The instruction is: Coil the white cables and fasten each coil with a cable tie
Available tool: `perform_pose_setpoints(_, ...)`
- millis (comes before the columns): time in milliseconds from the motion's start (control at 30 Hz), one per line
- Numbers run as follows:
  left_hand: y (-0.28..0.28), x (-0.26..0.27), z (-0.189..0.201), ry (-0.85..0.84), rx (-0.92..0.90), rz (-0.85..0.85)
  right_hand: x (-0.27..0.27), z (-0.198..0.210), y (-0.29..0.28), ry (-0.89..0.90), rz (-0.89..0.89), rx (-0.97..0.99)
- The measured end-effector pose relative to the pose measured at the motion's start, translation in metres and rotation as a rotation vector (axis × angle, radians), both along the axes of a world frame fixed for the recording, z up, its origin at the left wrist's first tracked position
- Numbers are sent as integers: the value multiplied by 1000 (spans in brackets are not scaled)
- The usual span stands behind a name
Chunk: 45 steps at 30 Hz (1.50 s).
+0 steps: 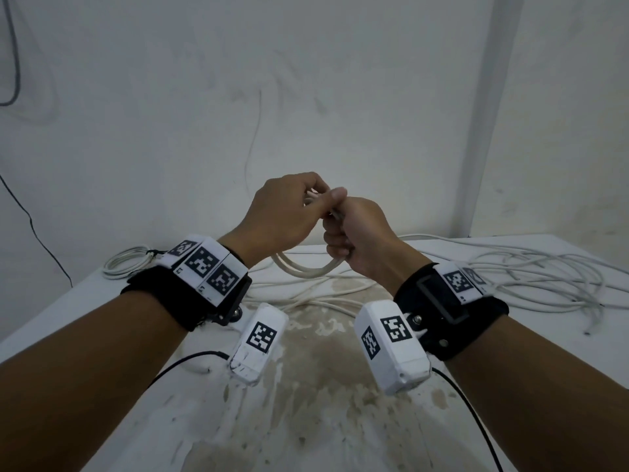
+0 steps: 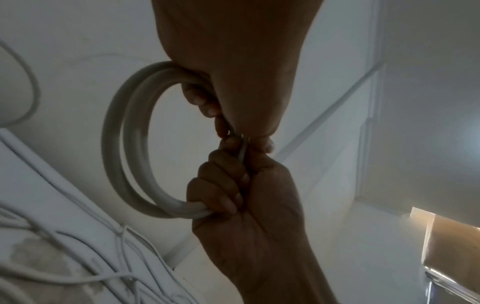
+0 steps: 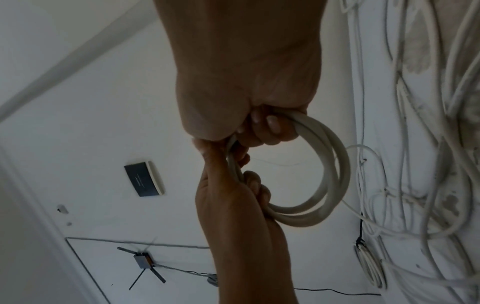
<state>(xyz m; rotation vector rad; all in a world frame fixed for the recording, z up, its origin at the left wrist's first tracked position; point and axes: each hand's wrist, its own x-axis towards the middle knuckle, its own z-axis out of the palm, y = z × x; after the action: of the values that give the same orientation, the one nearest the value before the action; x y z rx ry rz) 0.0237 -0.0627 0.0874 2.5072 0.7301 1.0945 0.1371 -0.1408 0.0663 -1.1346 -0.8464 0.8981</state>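
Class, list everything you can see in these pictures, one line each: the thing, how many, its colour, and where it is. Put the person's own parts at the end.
Held coil: one, white, several loops, raised above the table between both hands.
Tied coil: one, white, far left of the table, a dark tie on it.
Loose cables: many, count unclear, white, tangled on the table's right side and middle.
Table: one, white with brownish stains, under the hands.
Wall: white, scuffed, behind the table.
Thin dark wires: at least two, on the wall at left.
Wrist cameras: two, white with black markers, on black straps.
Left hand: one, grips the held coil.
Right hand: one, grips the held coil.
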Motion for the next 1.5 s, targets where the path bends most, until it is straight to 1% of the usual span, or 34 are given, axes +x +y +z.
perform_pose_setpoints(67, 1, 0, 0, -32, -13, -26, -1, 0, 0, 8, 9, 7)
perform_pose_setpoints(200, 4, -1, -8, -147, -84, -79, 2, -1, 0, 111, 42, 27)
perform_pose_setpoints(367, 3, 1, -12, -217, -147, -88, 6, -3, 1, 133, 100, 33)
perform_pose_setpoints(633, 5, 1, -15, -158, -259, -141, 11, -9, 0, 195, 161, 21)
perform_pose_setpoints(733, 7, 0, -17, -133, -281, -152, 10, -13, 1, 192, 150, 15)
perform_pose_setpoints(900, 6, -1, -19, -128, -260, -156, 9, -15, 3, 129, 85, 5)
perform_pose_setpoints(1033, 5, 1, -21, -170, -175, -133, 12, -12, 2, 147, 129, 14)
perform_pose_setpoints(1167, 4, 5, -26, -186, -44, -34, 13, -9, 1, 189, 162, 16)
perform_pose_setpoints(1233, 3, 7, -28, -201, -8, 6, 12, -10, 2, 192, 163, 15)
perform_pose_setpoints(1367, 2, 8, -28, -220, -32, 7, 13, -12, 1, 153, 145, 10)
perform_pose_setpoints(1500, 4, 9, -30, -249, -93, 36, 14, -15, 1, 46, 94, -8)
